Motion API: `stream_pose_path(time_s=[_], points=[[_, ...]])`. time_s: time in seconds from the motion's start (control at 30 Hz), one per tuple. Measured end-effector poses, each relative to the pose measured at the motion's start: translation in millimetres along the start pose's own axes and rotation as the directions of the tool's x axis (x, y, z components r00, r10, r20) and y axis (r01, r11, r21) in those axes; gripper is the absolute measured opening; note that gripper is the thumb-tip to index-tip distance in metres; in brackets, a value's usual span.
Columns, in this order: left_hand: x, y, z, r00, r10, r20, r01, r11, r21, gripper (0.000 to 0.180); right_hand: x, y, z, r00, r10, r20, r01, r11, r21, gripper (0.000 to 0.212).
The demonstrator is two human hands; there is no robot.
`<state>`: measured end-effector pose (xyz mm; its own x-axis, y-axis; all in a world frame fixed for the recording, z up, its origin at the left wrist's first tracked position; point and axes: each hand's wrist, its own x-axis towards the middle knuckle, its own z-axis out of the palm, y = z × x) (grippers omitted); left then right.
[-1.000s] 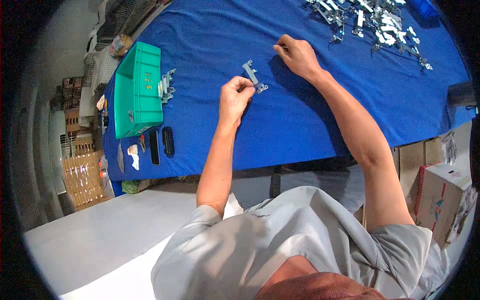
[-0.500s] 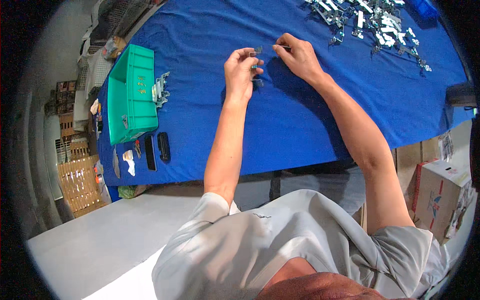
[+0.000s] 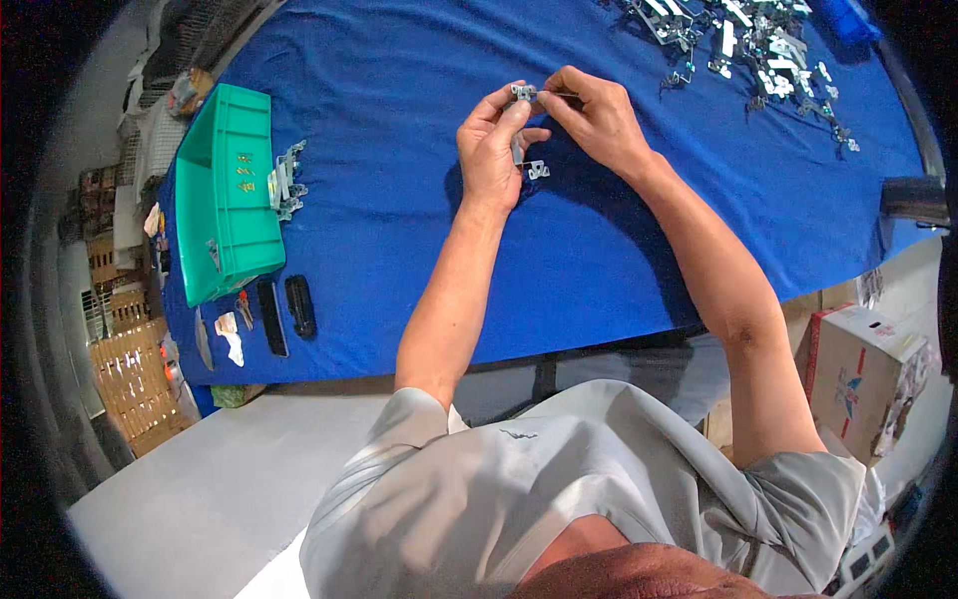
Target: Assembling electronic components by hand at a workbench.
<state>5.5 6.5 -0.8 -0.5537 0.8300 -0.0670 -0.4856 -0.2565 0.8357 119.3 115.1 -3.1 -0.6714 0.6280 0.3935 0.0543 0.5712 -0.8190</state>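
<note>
Small bracket [image 3: 518,152], bare greyish metal with a straight bar and a lobed tab at each end, is up over the worktop [image 3: 399,250] in the left hand [image 3: 491,160]. That grip's closed around it, thumb against the bar. Right hand [image 3: 604,120] has a tight pinch on a thin, wire-like piece [image 3: 566,96], right by the bracket's upper end; can't tell if they touch. Worktop's covered in wrinkly blue cloth. Off left there's a ribbed green plastic bin [image 3: 228,215] with shiny brackets [image 3: 286,182] beside it. Far right, a jumbled heap of angular metal parts [image 3: 783,70].
</note>
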Motion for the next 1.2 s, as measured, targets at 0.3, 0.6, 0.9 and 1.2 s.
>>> stream_pose_path(time_s=[0.3, 0.6, 0.9, 1.2], points=[[-0.6, -6.0, -0.9, 0.982, 0.173, -0.071, -0.148, 0.952, 0.267, 0.023, 0.4, -3.6, -3.9, 0.997, -0.071, -0.004, 0.071, 0.997, -0.021, 0.015], [-1.4, 1.7, -0.3, 0.992, 0.101, -0.07, -0.086, 0.977, 0.193, 0.023, 0.4, -0.4, -2.1, 0.993, -0.105, -0.06, 0.101, 0.993, -0.063, 0.012], [1.5, -2.5, 1.5, 0.989, 0.065, -0.133, -0.045, 0.988, 0.147, 0.022, 1.0, 13.2, -0.3, 0.971, -0.222, -0.084, 0.201, 0.958, -0.205, 0.019], [-1.7, 1.5, 2.0, 0.982, 0.109, -0.154, -0.069, 0.968, 0.243, 0.021, -1.8, 3.0, 0.4, 0.996, -0.091, -0.024, 0.086, 0.98, -0.178, 0.018]])
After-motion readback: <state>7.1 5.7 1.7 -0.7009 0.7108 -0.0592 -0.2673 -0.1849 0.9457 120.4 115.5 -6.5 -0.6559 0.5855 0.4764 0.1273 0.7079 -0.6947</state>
